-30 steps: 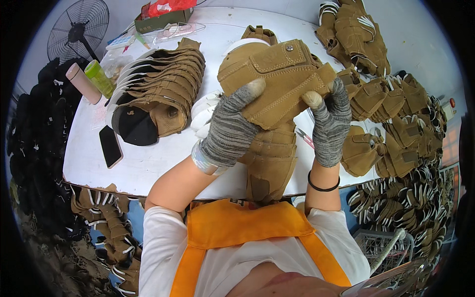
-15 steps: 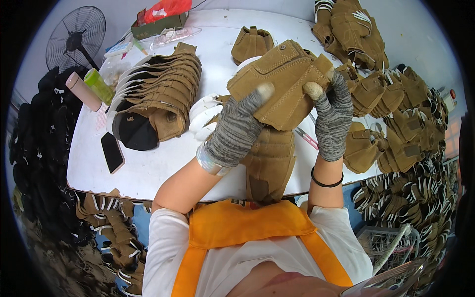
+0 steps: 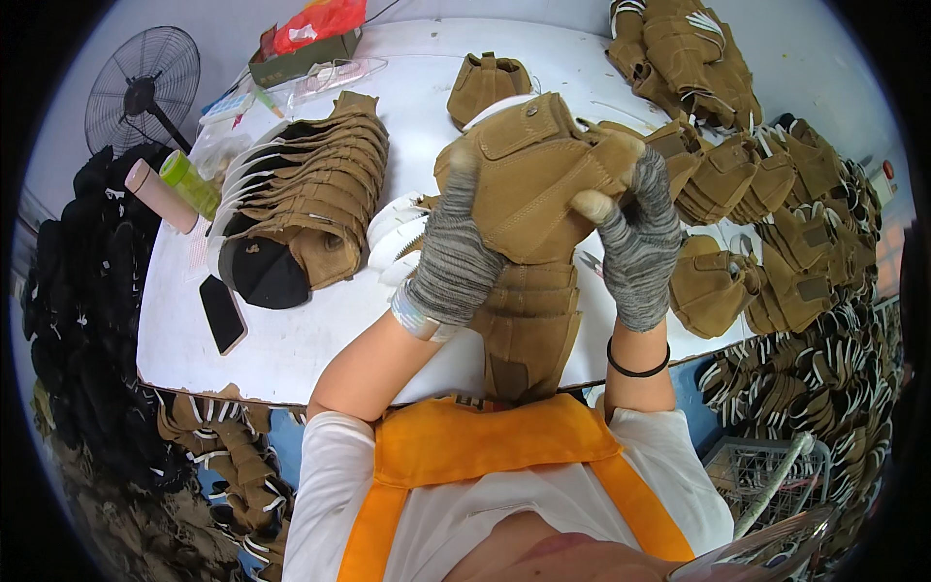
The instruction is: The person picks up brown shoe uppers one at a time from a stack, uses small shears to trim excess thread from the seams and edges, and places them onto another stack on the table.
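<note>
While uppers (image 3: 335, 199) flank hands (image 3: 635, 257), phone (image 3: 223, 314), fan (image 3: 141, 92)

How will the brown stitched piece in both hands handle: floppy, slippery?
Probably pliable: the brown stitched piece looks made of thin, suede-like panels. Likely not slippery, given its matte surface. Perhaps light for its size, since no sole shows on it.

Brown stitched shoe upper (image 3: 543, 189), tilted above the white table (image 3: 291, 354), round snap (image 3: 530, 112) on its strap (image 3: 509, 136)
</note>
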Demonstrator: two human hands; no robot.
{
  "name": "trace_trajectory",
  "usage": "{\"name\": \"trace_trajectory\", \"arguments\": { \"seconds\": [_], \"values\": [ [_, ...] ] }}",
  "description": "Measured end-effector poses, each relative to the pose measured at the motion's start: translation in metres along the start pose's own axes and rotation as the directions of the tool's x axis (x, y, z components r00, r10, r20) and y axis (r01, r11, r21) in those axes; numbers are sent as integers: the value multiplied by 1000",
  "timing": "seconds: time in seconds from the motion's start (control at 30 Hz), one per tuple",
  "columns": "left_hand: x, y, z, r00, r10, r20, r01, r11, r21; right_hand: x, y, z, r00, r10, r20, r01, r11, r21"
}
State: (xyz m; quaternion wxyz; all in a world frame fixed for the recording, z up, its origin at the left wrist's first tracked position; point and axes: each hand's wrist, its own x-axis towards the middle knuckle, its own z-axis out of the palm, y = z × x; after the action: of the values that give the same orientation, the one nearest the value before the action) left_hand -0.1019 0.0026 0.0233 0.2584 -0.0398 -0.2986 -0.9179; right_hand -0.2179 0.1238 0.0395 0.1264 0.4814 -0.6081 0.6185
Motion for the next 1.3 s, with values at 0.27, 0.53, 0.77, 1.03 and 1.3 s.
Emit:
{"name": "trace_trajectory", "arguments": {
  "seconds": [0.27,0.53,0.77,1.03,1.3],
  "values": [
    [-2,1,4,985,167,31,-166,903,396,15,-14,-6,988,-80,-131,64,990,-124],
    [1,12,-18,896,420,142,-380,561,736,11,-10,-28,909,363,204,-416,778,470],
    [6,12,-29,951,267,157,-308,777,549,7,-31,-13,951,274,141,-305,777,551],
    [11,-3,-9,995,20,94,-19,1000,-5,-13,-14,8,999,49,10,-49,970,239],
    [13,-6,-17,997,-7,71,19,987,-159,-13,-11,5,998,-49,41,44,994,96]
  ]
}}
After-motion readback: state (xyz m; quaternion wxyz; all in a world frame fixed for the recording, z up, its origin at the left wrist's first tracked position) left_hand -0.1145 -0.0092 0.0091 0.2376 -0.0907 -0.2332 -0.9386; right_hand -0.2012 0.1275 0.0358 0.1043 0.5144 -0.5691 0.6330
